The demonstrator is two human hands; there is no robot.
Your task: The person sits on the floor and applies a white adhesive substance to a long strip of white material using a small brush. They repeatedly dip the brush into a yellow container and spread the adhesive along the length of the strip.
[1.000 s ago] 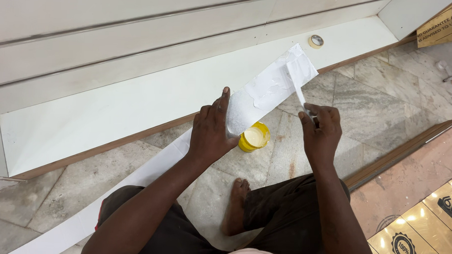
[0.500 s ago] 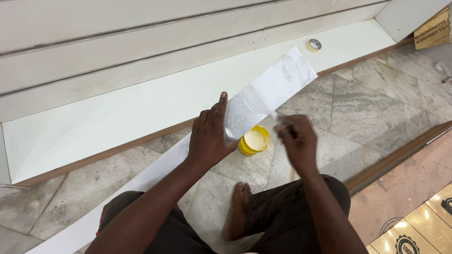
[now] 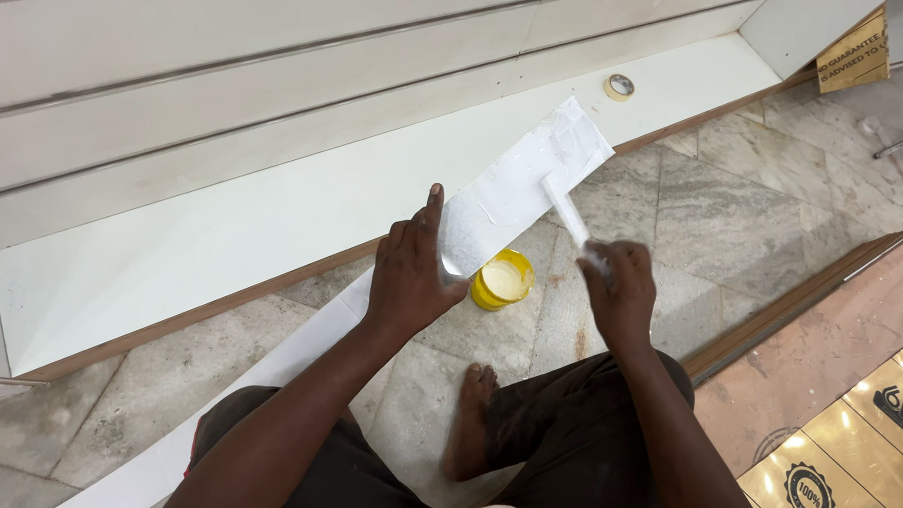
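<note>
My left hand (image 3: 411, 273) presses flat on a long white strip (image 3: 519, 186) that lies slanted across the marble floor. My right hand (image 3: 620, 290) grips a small white spreader (image 3: 565, 208), whose tip rests on the strip's far part, which is coated with wet white glue. A yellow tub of white glue (image 3: 503, 279) stands open on the floor between my two hands, just below the strip. My bare foot (image 3: 469, 420) is tucked under me.
A white board platform (image 3: 273, 218) with a wooden edge runs behind the strip, and a roll of tape (image 3: 619, 87) lies on it at the far right. White slatted wall panels rise beyond. A cardboard piece (image 3: 854, 53) and brown printed sheets (image 3: 845, 438) sit at right.
My right hand dropped from the strip's far end toward the tub, then swung back right, laying the spreader on the strip again. My left hand stayed pressed on the strip.
</note>
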